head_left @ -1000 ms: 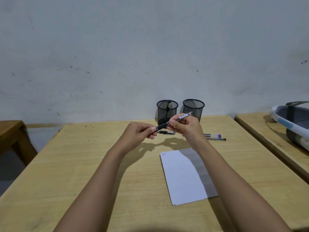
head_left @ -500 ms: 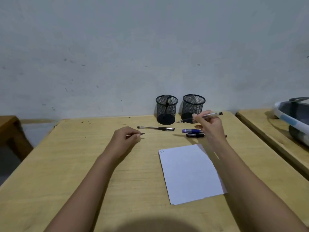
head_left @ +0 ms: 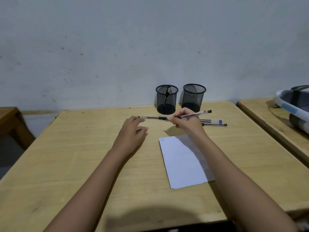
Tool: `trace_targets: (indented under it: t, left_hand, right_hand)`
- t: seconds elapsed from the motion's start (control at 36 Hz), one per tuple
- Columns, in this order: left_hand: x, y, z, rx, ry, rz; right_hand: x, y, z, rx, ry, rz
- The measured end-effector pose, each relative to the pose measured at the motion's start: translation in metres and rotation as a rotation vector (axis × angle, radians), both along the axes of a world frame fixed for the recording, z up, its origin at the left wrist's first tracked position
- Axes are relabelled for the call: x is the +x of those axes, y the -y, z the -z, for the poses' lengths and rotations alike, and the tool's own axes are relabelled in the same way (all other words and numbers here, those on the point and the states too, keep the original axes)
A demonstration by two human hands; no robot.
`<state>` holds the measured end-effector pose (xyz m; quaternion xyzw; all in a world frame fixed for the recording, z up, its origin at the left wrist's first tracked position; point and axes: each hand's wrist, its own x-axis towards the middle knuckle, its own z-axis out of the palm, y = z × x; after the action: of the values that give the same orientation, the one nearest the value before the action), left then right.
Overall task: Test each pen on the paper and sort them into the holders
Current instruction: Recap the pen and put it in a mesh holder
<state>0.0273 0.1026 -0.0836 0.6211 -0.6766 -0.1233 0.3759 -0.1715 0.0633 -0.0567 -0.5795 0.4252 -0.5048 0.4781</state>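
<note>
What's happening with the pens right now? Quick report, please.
Right hand holds an uncapped pen above the table. Left hand closed on something small, probably its cap. Paper unobstructed; three pens untested; left holder has one.

The two pens lying on the wooden table [head_left: 70,164] are partly hidden behind the right hand [head_left: 187,124]. The scribble at the corner of the white paper sheet [head_left: 182,163] is too small to be read. The grey and white object [head_left: 294,106] is cut off by the right edge.

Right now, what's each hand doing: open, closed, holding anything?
Left hand: loosely curled on the table, a small item at its fingertips; grip unclear.
Right hand: closed on an uncapped pen, held above the table.
</note>
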Motion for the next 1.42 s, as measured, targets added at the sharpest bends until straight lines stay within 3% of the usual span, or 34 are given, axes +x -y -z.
trace_targets:
  t: [0.19, 0.39, 0.53, 0.64, 1.42]
  left_hand:
    - [-0.037, -0.046, 0.007, 0.166, 0.098, 0.209]
    - [-0.041, -0.044, 0.024, 0.287, 0.415, 0.186]
    - [-0.040, -0.043, 0.028, 0.333, 0.481, 0.196]
    - [-0.041, -0.043, 0.027, 0.340, 0.497, 0.194]
    - [-0.043, -0.045, 0.025, 0.354, 0.511, 0.185]
  right_hand:
    - [0.022, -0.005, 0.015, 0.218, 0.312, -0.035]
    - [0.026, -0.011, 0.024, 0.201, 0.131, 0.040]
    - [0.032, -0.010, 0.023, 0.130, 0.002, 0.117]
    - [0.036, -0.011, 0.023, 0.110, -0.080, 0.105]
    - [0.037, -0.012, 0.024, 0.064, -0.111, 0.069]
